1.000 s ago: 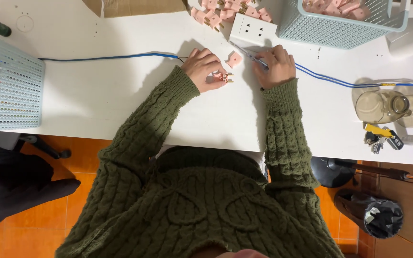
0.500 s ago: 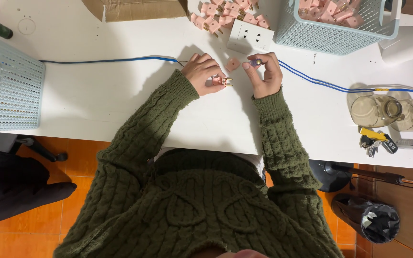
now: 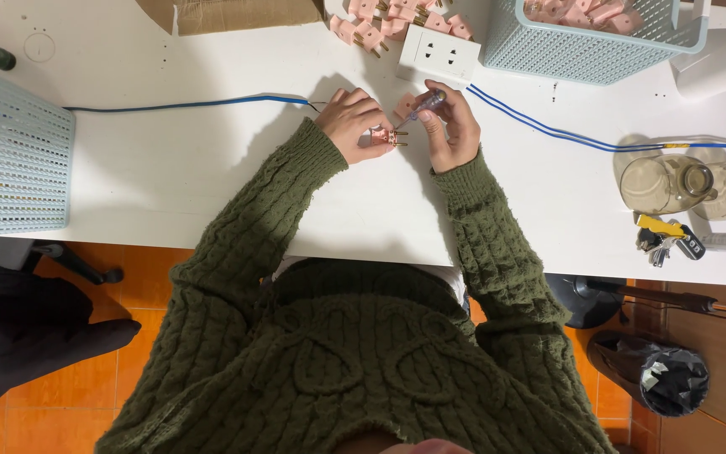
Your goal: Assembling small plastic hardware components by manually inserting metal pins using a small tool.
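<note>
Head-camera footage showed the left hand (image 3: 353, 124) pinched around a small pink plug (image 3: 386, 136), its brass prongs pointing toward the right hand (image 3: 451, 126), which was closed on a slim screwdriver (image 3: 420, 108) angled down into the plug. A second earlier the right hand had rested farther out on the table (image 3: 170, 176), close to the blue cable (image 3: 548, 128), with a loose pink piece (image 3: 403, 106) lying between the hands; since then it had drawn in toward the left and brought the screwdriver tip to the plug, so the work looked to have passed from reaching to actual screwing. The plug was held just above the table, in front of the white socket strip (image 3: 440, 52). More pink plugs (image 3: 380, 17) lay in a heap beyond it, and others filled the pale blue basket (image 3: 581, 55). Glass jars (image 3: 674, 185) and keys (image 3: 661, 235) sat well apart at the right.
</note>
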